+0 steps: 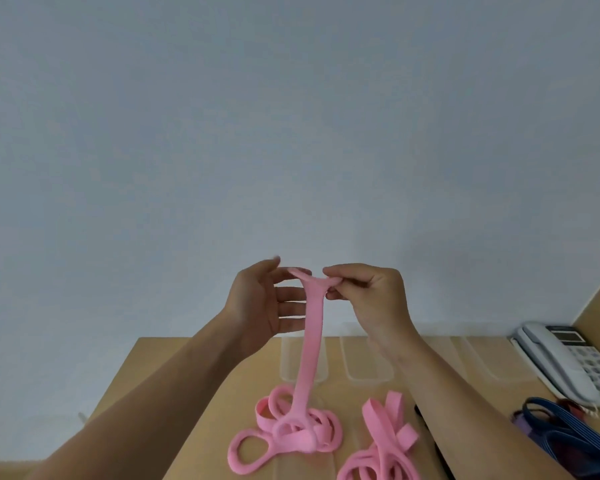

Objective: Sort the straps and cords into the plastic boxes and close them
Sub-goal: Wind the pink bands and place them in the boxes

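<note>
A long pink strap (311,344) hangs from my raised hands down to a coiled pink heap on the wooden table (194,393). My right hand (368,296) pinches the strap's top end between thumb and fingers. My left hand (267,299) is beside it with its fingers straight, the upper ones touching the strap's top. A second pile of pink straps (385,441) lies on the table to the right. Two clear plastic boxes (368,362) stand behind the straps, partly hidden by my arms and the hanging strap.
A white desk phone (568,362) sits at the table's right edge. Blue and purple cords (561,431) lie in front of it. A black strip (430,441) runs along the table beside the second pink pile. A pale wall fills the background.
</note>
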The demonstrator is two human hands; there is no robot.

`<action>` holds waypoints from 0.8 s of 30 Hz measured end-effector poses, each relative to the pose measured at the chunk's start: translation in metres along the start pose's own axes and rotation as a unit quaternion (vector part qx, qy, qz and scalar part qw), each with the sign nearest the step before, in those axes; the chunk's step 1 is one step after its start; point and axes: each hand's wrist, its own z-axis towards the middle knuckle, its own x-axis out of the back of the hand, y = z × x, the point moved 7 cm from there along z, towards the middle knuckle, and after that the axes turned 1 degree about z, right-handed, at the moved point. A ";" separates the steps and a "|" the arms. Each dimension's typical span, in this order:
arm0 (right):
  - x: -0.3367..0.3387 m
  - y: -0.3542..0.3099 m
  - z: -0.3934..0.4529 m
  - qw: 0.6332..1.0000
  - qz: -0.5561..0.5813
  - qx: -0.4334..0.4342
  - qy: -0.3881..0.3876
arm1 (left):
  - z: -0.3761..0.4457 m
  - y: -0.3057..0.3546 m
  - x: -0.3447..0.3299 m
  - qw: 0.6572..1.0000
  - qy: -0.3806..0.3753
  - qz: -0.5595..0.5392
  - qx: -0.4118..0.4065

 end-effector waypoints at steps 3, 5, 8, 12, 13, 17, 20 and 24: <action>-0.002 -0.002 -0.009 0.996 -0.081 0.017 -0.013 | -0.001 0.002 0.001 0.998 0.001 0.060 -0.029; -0.004 -0.003 -0.015 0.995 -0.095 0.013 -0.019 | -0.002 0.003 0.001 0.995 -0.001 0.084 -0.059; -0.005 0.001 -0.020 0.999 -0.011 -0.028 -0.039 | -0.006 0.002 0.001 0.992 0.006 0.082 -0.091; -0.006 0.000 -0.024 0.998 -0.022 -0.024 -0.055 | -0.009 0.003 0.000 0.986 0.019 0.108 -0.129; -0.006 0.001 -0.023 0.997 -0.045 -0.019 -0.053 | -0.009 0.004 0.000 0.984 0.021 0.111 -0.136; -0.007 0.008 -0.021 0.997 -0.032 -0.047 -0.048 | -0.011 0.005 -0.003 0.981 0.030 0.119 -0.152; -0.007 0.007 -0.020 0.998 -0.033 -0.033 -0.050 | -0.009 0.003 -0.003 0.980 0.025 0.121 -0.154; -0.006 0.003 -0.019 0.999 -0.038 -0.013 -0.033 | -0.008 -0.009 -0.006 0.987 -0.029 0.122 -0.101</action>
